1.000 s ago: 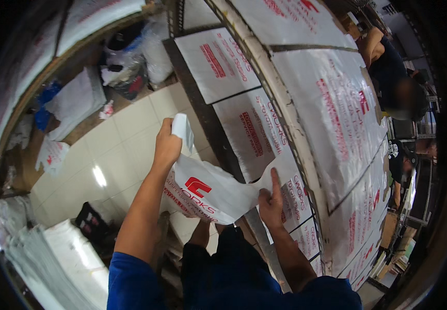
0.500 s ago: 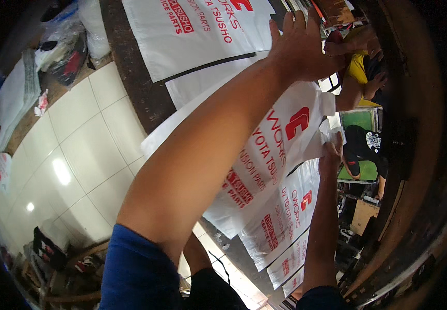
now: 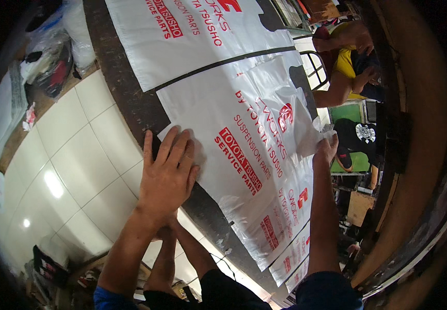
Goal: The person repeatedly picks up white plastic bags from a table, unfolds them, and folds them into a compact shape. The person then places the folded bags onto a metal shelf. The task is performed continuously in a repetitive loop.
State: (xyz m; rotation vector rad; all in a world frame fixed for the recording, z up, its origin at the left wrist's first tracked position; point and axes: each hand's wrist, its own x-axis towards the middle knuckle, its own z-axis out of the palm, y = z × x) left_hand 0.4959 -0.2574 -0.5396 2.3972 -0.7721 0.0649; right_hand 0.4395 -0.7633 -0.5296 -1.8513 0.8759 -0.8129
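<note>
White plastic bags with red print lie in a row along a long dark table (image 3: 112,62). My left hand (image 3: 169,168) lies flat with its fingers spread on the bottom corner of one plastic bag (image 3: 203,150), at the table's left edge. At the handle end of the bags, my right hand (image 3: 326,147) is closed on a crumpled white edge of this bag; its fingertips are partly hidden. This bag lies nearly flat, overlapping its neighbours, with its right end lifted and creased. Farther along lies another printed bag (image 3: 187,57).
Beyond the table's right side are a person's arm (image 3: 337,93) by yellow cloth and another person in a black shirt (image 3: 355,134) near a green framed panel (image 3: 347,111). Clear plastic sacks (image 3: 76,36) stand at the far left. Pale floor tiles (image 3: 74,155) run along the left.
My left hand has come back from the far right side to the table's left edge. The bag has come down from a raised, bent shape to lie flatter. My right hand stays near its end.
</note>
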